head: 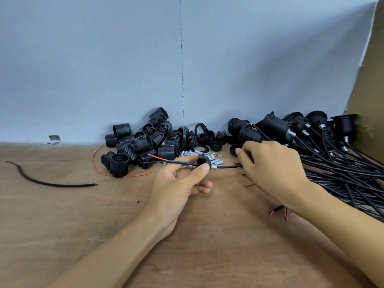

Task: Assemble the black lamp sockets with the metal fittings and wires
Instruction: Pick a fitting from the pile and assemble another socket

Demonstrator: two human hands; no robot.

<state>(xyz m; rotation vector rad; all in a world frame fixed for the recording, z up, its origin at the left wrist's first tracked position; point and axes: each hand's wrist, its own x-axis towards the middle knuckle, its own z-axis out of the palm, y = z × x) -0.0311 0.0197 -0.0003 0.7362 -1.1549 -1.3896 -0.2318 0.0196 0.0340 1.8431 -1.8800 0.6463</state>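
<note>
Your left hand (180, 183) pinches a black socket cap (202, 161); just right, your right hand (274, 167) grips its black wire (229, 166).

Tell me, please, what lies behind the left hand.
Behind the left hand, silver fittings lie loose before a heap of black sockets. The hand and its cap cover some fittings, so their number is hidden.

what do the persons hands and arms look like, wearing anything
The left hand and right hand are bare: no gloves, rings or watch. Both forearms are uncovered to the frame edge, no sleeve in view. Visible nails look short and plain.
</note>
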